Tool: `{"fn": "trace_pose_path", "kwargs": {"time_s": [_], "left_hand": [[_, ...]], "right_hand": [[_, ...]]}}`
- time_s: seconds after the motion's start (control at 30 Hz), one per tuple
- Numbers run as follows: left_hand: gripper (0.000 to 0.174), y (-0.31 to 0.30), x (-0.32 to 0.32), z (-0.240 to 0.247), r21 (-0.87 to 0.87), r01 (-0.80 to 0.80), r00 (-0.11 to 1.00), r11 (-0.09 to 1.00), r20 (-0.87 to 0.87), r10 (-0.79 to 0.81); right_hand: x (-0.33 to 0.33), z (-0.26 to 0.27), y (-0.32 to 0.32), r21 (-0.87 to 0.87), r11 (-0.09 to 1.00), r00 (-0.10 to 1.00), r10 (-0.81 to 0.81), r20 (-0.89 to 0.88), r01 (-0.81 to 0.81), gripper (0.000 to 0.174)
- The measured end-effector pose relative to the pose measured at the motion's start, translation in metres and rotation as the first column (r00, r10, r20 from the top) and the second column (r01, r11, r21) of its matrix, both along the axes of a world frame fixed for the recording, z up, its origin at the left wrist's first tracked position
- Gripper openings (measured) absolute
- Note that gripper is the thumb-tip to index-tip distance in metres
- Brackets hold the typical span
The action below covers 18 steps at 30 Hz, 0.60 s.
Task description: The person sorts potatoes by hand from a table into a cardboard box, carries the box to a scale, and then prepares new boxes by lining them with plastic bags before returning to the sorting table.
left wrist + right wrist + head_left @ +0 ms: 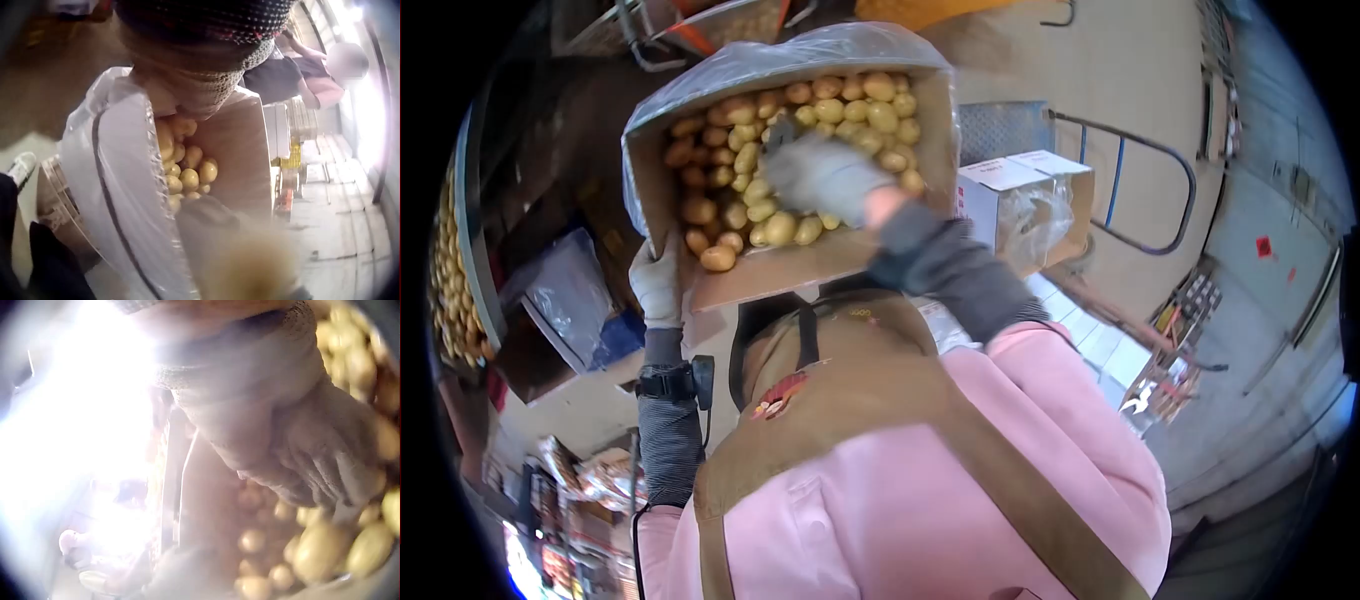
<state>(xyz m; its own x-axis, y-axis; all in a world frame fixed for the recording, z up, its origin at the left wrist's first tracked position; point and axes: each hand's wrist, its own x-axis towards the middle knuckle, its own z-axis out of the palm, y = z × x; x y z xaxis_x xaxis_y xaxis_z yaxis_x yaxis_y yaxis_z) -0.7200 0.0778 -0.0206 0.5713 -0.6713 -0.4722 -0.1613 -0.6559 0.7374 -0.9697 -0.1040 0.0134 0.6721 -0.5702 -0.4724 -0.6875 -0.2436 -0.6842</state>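
An open cardboard box [745,287], with clear plastic over its outer sides, holds many potatoes [780,228], yellowish on the right and browner on the left. My left hand [656,285], in a pale glove, grips the box's near left corner, thumb along the wall. Over the middle of the potatoes is my gloved right hand [825,178], blurred, its dark fingers extended toward the far left. In the right wrist view this glove [281,425] slants down among the potatoes [322,550], with the fingertips partly hidden. The left wrist view shows the left glove [209,81] at the box wall.
A white carton [1025,200] with plastic on it stands at the right, beside a blue-railed cart [1170,190]. On the far left, a large bin [485,240] holds more potatoes. Blue and clear plastic [575,290] lies nearby. Another person [312,81] shows in the left wrist view.
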Motion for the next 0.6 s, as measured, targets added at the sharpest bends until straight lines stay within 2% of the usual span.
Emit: {"fn": "trace_pose_path", "kwargs": {"time_s": [0.03,0.07,0.1,0.13,0.17,0.23,0.27,0.3,0.33,0.37,0.43,0.47,0.5,0.57,0.6], "left_hand": [[0.025,0.000,-0.001,-0.003,-0.012,0.017,1.000,1.000,0.018,-0.017],[0.025,-0.001,-0.001,-0.006,-0.021,0.026,0.999,0.999,0.043,-0.025],[0.025,0.001,0.002,-0.007,-0.015,0.035,0.998,0.999,0.053,-0.034],[0.025,0.000,0.000,-0.007,-0.005,0.057,0.996,0.998,0.066,-0.056],[0.025,-0.003,-0.006,-0.007,0.006,0.082,0.994,0.997,0.076,-0.082],[0.025,-0.001,-0.012,-0.008,-0.040,0.113,0.992,0.993,0.063,-0.110],[0.025,0.006,-0.009,-0.009,-0.070,0.120,0.991,0.990,0.071,-0.115],[0.024,0.006,-0.004,-0.016,-0.111,0.133,0.989,0.985,0.072,-0.125],[0.024,0.008,0.012,-0.024,-0.028,0.131,0.984,0.991,0.125,-0.126],[0.024,0.013,0.030,-0.031,0.066,0.120,0.975,0.991,0.181,-0.130],[0.027,0.009,0.039,-0.026,0.026,0.122,0.976,0.992,0.177,-0.125],[0.032,0.013,0.049,-0.032,0.040,0.130,0.973,0.991,0.185,-0.135],[0.034,0.012,0.046,-0.024,0.062,0.166,0.955,0.984,0.237,-0.176],[0.037,0.006,0.034,-0.010,0.098,0.219,0.910,0.971,0.338,-0.239],[0.041,0.004,0.032,-0.012,0.095,0.211,0.902,0.973,0.364,-0.231]], "right_hand": [[-0.033,0.040,-0.027,0.094,0.986,0.989,-0.129,-0.073,0.135,0.027],[-0.066,0.049,-0.044,-0.131,0.967,0.970,-0.231,-0.078,0.220,0.026],[-0.086,0.050,-0.059,-0.342,0.894,0.942,-0.329,-0.061,0.290,0.026],[-0.095,0.044,-0.063,-0.531,0.770,0.902,-0.432,-0.024,0.355,0.028],[-0.078,0.030,-0.054,-0.565,0.805,0.917,-0.346,-0.197,0.183,0.027],[-0.033,-0.046,-0.024,-0.613,0.786,0.959,-0.230,-0.167,0.082,0.025],[-0.002,-0.043,0.000,-0.497,0.839,0.973,-0.227,0.049,0.221,0.023],[0.037,-0.036,0.016,-0.411,0.911,0.990,-0.072,-0.123,0.015,0.023],[0.062,-0.011,0.033,-0.350,0.934,0.983,0.001,-0.184,-0.066,0.031],[0.059,-0.011,0.060,-0.077,0.977,0.956,-0.179,0.234,0.201,0.040],[0.050,-0.007,0.111,-0.154,0.879,0.820,-0.339,0.462,0.451,0.045],[0.022,0.015,0.109,-0.036,0.851,0.717,-0.417,0.558,0.524,0.042],[-0.023,0.042,0.106,0.082,0.814,0.598,-0.487,0.637,0.575,0.039],[-0.121,0.047,0.130,-0.079,0.662,0.563,-0.562,0.606,0.745,0.034],[-0.163,0.025,0.151,-0.118,0.504,0.479,-0.685,0.549,0.856,0.032]]}}
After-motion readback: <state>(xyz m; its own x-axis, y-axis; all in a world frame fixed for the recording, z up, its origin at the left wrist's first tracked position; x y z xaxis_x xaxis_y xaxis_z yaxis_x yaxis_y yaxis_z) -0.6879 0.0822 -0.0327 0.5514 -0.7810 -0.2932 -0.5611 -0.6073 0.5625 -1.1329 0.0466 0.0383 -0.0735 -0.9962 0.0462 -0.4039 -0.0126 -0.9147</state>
